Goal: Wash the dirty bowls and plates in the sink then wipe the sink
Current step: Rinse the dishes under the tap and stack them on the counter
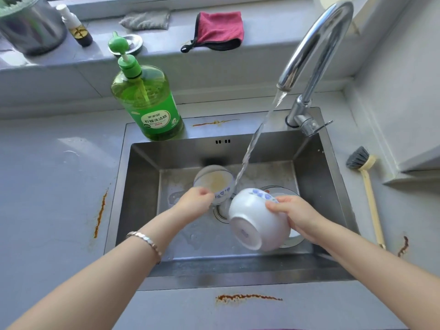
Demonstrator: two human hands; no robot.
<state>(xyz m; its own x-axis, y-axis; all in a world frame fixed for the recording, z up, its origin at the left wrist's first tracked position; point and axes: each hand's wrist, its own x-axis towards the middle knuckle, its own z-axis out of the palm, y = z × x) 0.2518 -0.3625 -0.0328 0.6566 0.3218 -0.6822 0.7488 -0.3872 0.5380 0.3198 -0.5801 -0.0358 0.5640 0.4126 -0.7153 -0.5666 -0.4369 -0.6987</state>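
— What lies nearest?
— A grey countertop, with a rust streak at 6 o'clock of the steel sink and another at 9 o'clock. Two bare forearms reach in over the front rim, and the left wrist wears a bracelet.

— And the hands?
— The right hand has its fingers and thumb clamped on the rim of a white bowl with blue flowers. The bowl is tipped with its foot towards the camera, above a plate on the sink floor at 4 o'clock. The left hand has its fingers curled on the edge of a small bowl, tilted near the middle and smeared yellowish inside.

— Is water running?
— Yes, a stream falls from the chrome faucet at 1 o'clock and lands between the two bowls.

— Beyond that?
— A green dish soap bottle stands on the rim at 11 o'clock, and a dish brush lies on the counter at 3 o'clock. On the window sill at 12 o'clock lie a red cloth and a grey cloth.
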